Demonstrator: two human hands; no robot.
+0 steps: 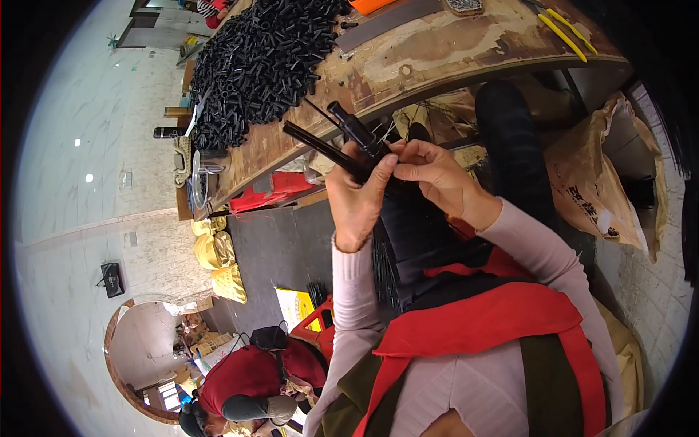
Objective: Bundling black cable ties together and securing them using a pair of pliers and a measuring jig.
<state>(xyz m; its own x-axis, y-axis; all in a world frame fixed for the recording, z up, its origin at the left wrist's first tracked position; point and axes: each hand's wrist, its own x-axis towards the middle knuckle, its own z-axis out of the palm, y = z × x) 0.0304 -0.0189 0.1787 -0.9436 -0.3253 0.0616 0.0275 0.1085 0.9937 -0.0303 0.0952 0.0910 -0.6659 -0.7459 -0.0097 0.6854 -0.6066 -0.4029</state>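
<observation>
In front of my lap, my left hand (354, 205) is wrapped round a black tubular piece (357, 130) with a stepped, narrower end. A dark slender bar (317, 143) also sticks out of this grip toward the table, and a thin dark rod (320, 114) shows beside the tube. My left thumb presses on the near end of these parts. Close against it, my right hand (444, 178) pinches with thumb and forefinger; whatever lies between those fingertips is too small to make out. The two hands almost touch.
A big heap of short black tubes (262, 65) covers the left of the worn wooden table (437, 58). Yellow-handled pliers (562, 36) lie at its right. A brown sack (601, 175) stands right of my legs. A co-worker in red (240, 379) bends at the lower left.
</observation>
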